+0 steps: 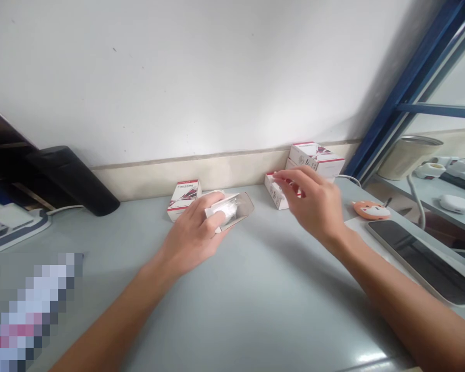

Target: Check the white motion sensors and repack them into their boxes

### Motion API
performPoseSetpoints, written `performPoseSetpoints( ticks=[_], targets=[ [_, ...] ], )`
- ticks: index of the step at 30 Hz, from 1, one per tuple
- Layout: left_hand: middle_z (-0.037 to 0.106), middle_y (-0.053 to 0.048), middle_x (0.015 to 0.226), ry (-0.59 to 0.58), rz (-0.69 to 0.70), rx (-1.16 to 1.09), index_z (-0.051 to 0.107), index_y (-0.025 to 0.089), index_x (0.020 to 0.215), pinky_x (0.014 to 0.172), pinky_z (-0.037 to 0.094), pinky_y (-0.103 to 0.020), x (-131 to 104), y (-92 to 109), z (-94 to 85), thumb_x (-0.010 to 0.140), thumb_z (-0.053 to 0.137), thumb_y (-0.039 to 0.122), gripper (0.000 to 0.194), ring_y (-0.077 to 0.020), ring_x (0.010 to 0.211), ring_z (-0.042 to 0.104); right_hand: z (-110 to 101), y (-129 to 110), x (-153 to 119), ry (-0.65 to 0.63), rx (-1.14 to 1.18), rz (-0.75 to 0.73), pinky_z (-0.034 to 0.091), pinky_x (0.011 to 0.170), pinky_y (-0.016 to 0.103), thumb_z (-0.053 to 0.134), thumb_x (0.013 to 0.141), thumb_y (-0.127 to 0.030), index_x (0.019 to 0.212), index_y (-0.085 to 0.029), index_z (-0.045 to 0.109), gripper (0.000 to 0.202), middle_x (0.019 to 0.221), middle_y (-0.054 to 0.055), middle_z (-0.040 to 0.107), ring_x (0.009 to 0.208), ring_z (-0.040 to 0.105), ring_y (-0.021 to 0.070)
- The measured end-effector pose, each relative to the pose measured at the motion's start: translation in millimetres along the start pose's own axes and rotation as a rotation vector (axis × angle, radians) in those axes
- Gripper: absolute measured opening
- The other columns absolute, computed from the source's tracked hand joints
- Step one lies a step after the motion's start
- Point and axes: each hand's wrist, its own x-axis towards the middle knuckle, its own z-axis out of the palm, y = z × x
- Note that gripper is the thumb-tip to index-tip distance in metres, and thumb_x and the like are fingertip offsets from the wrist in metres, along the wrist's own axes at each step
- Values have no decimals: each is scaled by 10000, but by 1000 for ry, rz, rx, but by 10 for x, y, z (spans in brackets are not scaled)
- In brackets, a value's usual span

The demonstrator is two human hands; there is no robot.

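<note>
My left hand (197, 235) is closed around a small white carton (240, 213). The carton lies tilted with its open end and raised flap to the right. Clear crinkled plastic wrapping (229, 211) shows inside its mouth, with my fingers over part of it. My right hand (313, 201) hangs above the table, thumb and fingertips drawn together in a pinch; anything between them is too small to make out. Just behind it is a white and red box (278, 196), partly hidden by the fingers. Another such box (184, 196) stands behind my left hand.
More white and red boxes (318, 157) are stacked against the wall. A black cylinder (75, 181) stands at the left, near a power strip (19, 225). On the right lie a phone (426, 261) and an orange animal-faced object (371, 210), beside a blue frame (387, 108).
</note>
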Motion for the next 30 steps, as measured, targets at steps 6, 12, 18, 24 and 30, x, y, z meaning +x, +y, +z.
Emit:
performPoseSetpoints(
  ticks=[6, 12, 18, 24, 30],
  targets=[
    [671, -139, 1279, -6, 8, -2, 512, 227, 994, 845, 640, -376, 0, -4, -7, 905, 755, 118, 281, -266, 1169, 726, 55, 320, 24, -267, -278, 299, 306, 579, 341, 486, 1041, -294, 1121, -253, 790, 317, 1148, 100, 787, 729, 671, 229],
    [672, -132, 1288, -25, -30, 4, 508, 228, 942, 807, 641, -369, -2, -3, -21, 901, 757, 124, 272, -263, 1139, 733, 70, 351, -2, -390, -334, 366, 348, 600, 355, 483, 1015, -272, 1096, -253, 797, 324, 1097, 127, 801, 740, 683, 265],
    [681, -132, 1277, -24, -23, 25, 513, 223, 932, 805, 642, -364, -18, 15, -7, 905, 746, 122, 255, -257, 1111, 743, 32, 251, 41, -323, -310, 346, 323, 604, 345, 465, 1042, -302, 1170, -280, 762, 324, 1216, 92, 767, 751, 684, 244],
    [679, -133, 1272, -25, -31, 16, 538, 229, 1030, 778, 634, -362, -16, 21, 0, 907, 729, 105, 259, -261, 1098, 746, 66, 168, 10, -386, -275, 176, 300, 564, 341, 528, 1025, -323, 1100, -278, 787, 273, 1175, 52, 760, 662, 639, 189],
    [673, -141, 1272, 54, 6, -46, 480, 238, 1041, 873, 632, -416, 9, 24, 21, 870, 762, 82, 365, -281, 1156, 735, 69, 56, -19, -241, -196, 143, 331, 544, 331, 540, 1037, -301, 1106, -272, 776, 248, 1159, 33, 761, 623, 603, 150]
  ],
)
